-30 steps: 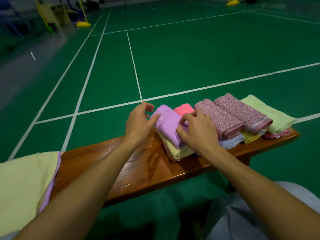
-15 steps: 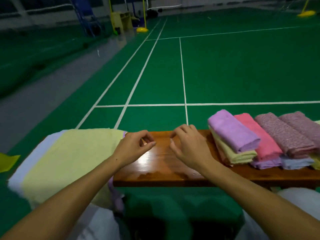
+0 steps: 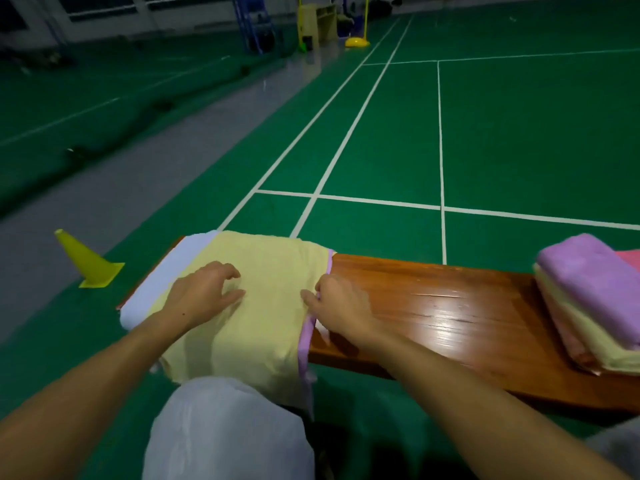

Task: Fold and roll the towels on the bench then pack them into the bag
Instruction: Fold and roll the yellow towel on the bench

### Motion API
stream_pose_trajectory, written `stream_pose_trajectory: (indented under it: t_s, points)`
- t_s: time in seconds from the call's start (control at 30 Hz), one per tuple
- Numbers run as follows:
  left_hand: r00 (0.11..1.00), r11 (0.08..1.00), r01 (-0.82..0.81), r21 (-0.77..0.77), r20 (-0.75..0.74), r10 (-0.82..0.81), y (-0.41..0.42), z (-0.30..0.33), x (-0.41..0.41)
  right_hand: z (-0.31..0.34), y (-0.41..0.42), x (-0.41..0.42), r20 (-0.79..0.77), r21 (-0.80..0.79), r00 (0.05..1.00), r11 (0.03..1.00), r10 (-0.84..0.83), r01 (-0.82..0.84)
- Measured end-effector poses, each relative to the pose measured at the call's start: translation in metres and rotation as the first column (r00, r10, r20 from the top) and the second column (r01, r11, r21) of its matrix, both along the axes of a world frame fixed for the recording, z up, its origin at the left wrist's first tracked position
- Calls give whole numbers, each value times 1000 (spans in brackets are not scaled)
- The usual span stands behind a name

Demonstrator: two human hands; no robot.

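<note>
A pale yellow towel (image 3: 263,292) lies spread over the left end of the wooden bench (image 3: 446,306), on top of a white towel (image 3: 162,271) and a purple towel (image 3: 306,341) whose edges stick out. My left hand (image 3: 204,292) rests on the yellow towel with fingers bent, bunching the cloth. My right hand (image 3: 337,303) pinches the yellow towel's right edge. At the right end a rolled purple towel (image 3: 595,275) sits on a stack of folded towels (image 3: 588,341). No bag is in view.
A yellow cone (image 3: 88,261) stands on the floor left of the bench. My knee in light trousers (image 3: 225,427) is just below the bench's left end. Green court floor with white lines stretches beyond; a yellow stand and racks are far back.
Both hands left the rolled purple towel on the right stack and moved left along the bench onto the flat yellow towel; the view swung left with them.
</note>
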State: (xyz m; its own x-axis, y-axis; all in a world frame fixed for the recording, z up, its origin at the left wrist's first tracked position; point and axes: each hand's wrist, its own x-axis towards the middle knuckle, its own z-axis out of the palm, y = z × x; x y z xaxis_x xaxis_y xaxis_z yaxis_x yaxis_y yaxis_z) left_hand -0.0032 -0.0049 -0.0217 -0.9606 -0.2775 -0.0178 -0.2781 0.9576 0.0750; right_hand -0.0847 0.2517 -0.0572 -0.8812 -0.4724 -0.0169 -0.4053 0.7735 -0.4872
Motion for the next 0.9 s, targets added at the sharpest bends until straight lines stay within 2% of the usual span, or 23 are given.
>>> stream_pose_trajectory:
  t_s: [0.13,0.33,0.4,0.53,0.7,0.9]
  points:
    - [990,989,-141,-55,14,142,-28,-19,-3,-11,-25,-4,81,60,994,996,-75,70]
    - [989,991,-111,-75,-109,102,-31,-31,-10,-18,-37,-5,93,-53,991,993,-99,104]
    - [984,991,-129,-27,-124,125,-30,-27,-10,-15,-33,-5,122,-116,989,989,-83,97]
    - [969,975,-141,170,-177,171,-31,-15,-7,-4,-15,-3,159,-253,986,964,-44,84]
    - [968,962,-55,268,-223,117,-5,6,-10,11,19,-1,169,-358,983,925,-68,125]
    - [977,951,144,273,-191,-93,65,31,-34,22,78,-15,180,-520,966,816,-185,253]
